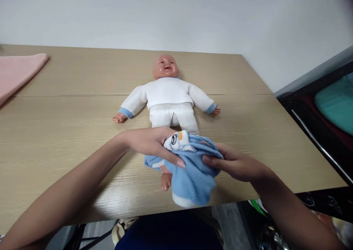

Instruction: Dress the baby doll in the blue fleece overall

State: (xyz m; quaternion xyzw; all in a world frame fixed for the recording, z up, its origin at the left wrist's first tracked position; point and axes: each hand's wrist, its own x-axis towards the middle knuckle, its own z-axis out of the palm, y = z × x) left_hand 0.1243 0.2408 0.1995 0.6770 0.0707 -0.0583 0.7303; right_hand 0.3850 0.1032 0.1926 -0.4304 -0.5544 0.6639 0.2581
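A baby doll (170,92) with a white cloth body and blue cuffs lies on its back, head away from me. Bunched over its lower legs are light blue fleece doll pants (194,176) with white trim and an embroidered eye patch. One bare foot (166,182) sticks out below the fabric; the other foot is hidden. My left hand (157,143) is closed on the left side of the pants, its thumb lying on top. On the right side, my right hand (234,161) pinches the bunched edge between thumb and fingers.
The doll lies on a light wooden table (68,132), close to its front edge. A folded pink cloth (19,71) lies at the far left. Past the table's right edge is a dark-framed thing with a teal cloth (336,103). A white wall (138,18) stands behind.
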